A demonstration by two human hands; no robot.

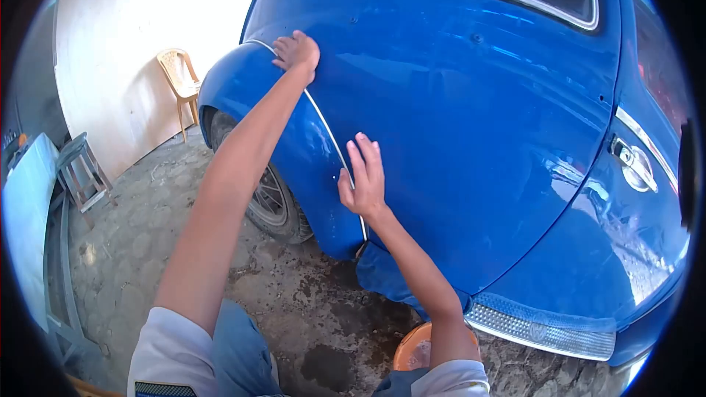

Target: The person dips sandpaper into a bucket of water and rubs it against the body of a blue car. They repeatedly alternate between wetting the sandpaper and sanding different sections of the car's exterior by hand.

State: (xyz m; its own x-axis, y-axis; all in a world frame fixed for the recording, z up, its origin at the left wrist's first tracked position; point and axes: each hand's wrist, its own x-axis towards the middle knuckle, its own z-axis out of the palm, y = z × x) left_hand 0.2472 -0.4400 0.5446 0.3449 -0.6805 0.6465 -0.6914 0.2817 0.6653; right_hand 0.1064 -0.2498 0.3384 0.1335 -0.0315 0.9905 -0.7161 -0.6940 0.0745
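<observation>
A blue car body (471, 125) fills the middle and right, its rear fender (316, 147) bulging over the wheel. A thin pale trim strip (322, 116) runs along the seam between them. My left hand (298, 54) lies on the upper part of this seam, fingers spread across the strip. Lower down, my right hand (365, 175) rests by the strip, with its fingers stretched out and the thumb at the seam. Neither hand visibly grips anything. Below the lower end of the strip hangs a blue cloth (386, 276).
An orange bucket (414, 345) stands on the rough stone floor under my right arm. The running board (544, 332) juts out at lower right. The rear wheel (271, 202) is partly behind my left arm. A plastic chair (179, 77) and a wooden stool (81, 165) stand at left.
</observation>
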